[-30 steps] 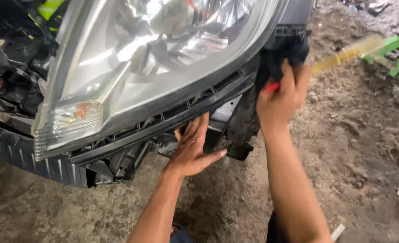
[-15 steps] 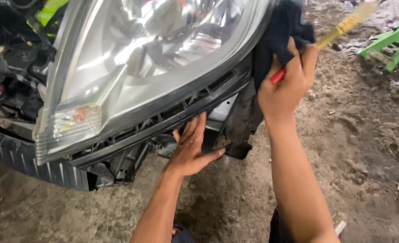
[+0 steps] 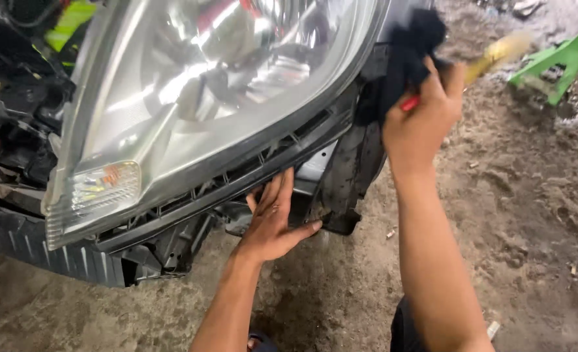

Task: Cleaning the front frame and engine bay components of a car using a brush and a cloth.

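A large car headlight (image 3: 204, 98) with a clear lens and an orange-tinted corner lamp fills the upper left. My left hand (image 3: 273, 221) presses flat against the underside of its black lower frame, fingers spread. My right hand (image 3: 419, 124) is closed around a tool with a red handle (image 3: 410, 102) and a yellowish shaft (image 3: 498, 55), and also grips a dark cloth (image 3: 413, 45) at the headlight's right edge. The shaft is blurred.
A black ribbed bumper piece (image 3: 47, 248) runs along the lower left. Dark engine-bay parts (image 3: 8, 98) lie at the far left. A green metal stand (image 3: 560, 58) sits at the upper right on the dirty concrete floor (image 3: 530, 228).
My right hand has moved up and slightly right along the headlight's edge with the tool and cloth. My left hand stays under the frame.
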